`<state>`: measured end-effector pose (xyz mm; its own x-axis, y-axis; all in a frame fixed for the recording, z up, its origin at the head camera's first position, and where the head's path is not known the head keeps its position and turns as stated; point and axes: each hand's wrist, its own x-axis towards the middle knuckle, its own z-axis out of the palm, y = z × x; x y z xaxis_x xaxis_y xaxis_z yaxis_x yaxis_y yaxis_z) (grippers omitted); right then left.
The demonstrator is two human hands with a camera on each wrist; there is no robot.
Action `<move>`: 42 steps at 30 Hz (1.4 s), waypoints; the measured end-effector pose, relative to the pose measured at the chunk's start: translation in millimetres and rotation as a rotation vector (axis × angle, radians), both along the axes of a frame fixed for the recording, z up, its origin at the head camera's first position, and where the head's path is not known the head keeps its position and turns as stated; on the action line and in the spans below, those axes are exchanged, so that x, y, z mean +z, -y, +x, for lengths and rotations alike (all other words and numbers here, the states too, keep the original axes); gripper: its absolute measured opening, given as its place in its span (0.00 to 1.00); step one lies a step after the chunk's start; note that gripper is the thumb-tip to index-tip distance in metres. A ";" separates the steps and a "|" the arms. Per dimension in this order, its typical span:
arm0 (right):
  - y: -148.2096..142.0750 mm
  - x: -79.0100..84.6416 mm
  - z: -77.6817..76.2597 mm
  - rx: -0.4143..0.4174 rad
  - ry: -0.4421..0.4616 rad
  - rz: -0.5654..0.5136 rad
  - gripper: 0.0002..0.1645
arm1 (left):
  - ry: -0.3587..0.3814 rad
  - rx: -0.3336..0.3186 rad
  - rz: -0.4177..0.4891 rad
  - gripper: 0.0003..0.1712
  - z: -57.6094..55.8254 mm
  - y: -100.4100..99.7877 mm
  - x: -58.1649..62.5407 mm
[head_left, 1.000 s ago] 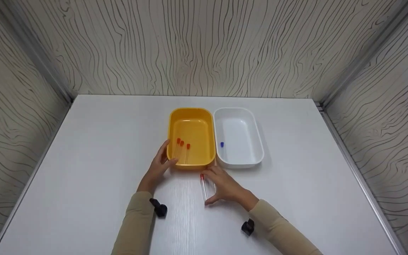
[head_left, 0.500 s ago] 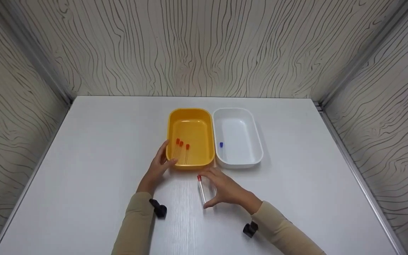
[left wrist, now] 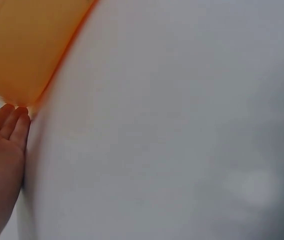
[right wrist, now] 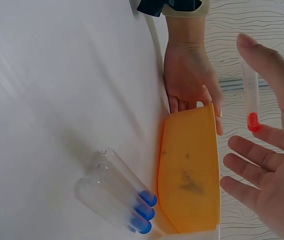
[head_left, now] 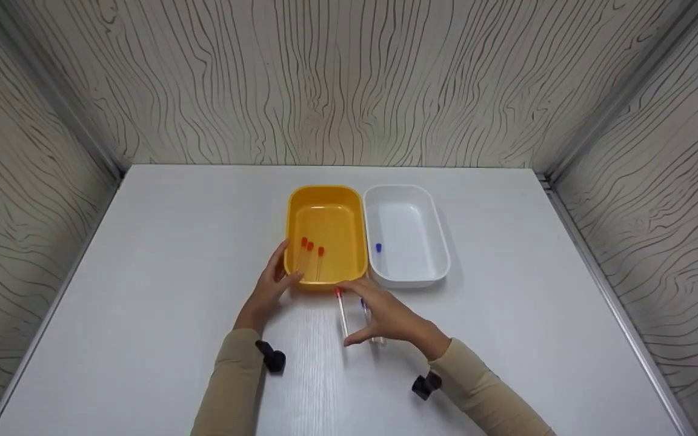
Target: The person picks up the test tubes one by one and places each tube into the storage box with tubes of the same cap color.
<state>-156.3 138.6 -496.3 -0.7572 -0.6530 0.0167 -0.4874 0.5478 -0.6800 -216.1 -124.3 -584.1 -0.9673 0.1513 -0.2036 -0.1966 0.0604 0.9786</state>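
Note:
My right hand (head_left: 390, 315) pinches a clear test tube (head_left: 342, 316) with a red cap lengthwise, thumb at the bottom and forefinger at the cap. It is held above the table, just in front of the yellow tray (head_left: 349, 212). In the right wrist view, several test tubes with blue caps (right wrist: 144, 212) lie side by side on the table below this hand, which mostly hides them in the head view. My left hand (head_left: 267, 295) holds the tray's near left corner, thumb at the front rim and fingers against the side. Inside the tray lie three red-capped tubes (head_left: 321, 252).
A white tray (head_left: 443, 242) stands against the yellow tray's right side, with a blue-capped tube (head_left: 378, 248) in it. Both trays rest on a white table (head_left: 173, 242). Wood-patterned panels (head_left: 325, 79) enclose the table's back and sides.
My right hand has lifted the red-capped tube off the table and moved it slightly forward, towards the yellow tray. A blue cap now shows beneath that hand. The left hand has stayed still.

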 end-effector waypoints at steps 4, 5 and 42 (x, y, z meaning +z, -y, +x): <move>0.6 3.1 -2.5 -0.044 0.031 0.010 0.58 | -0.002 -0.001 -0.006 0.45 0.3 -0.3 1.2; 0.9 3.5 -3.5 -0.053 0.041 0.007 0.58 | -0.003 -0.001 -0.010 0.45 0.1 -0.2 1.0; 34.2 -2.4 -79.0 -0.199 0.095 -0.237 0.56 | -0.005 -0.010 -0.051 0.48 -2.5 0.5 0.1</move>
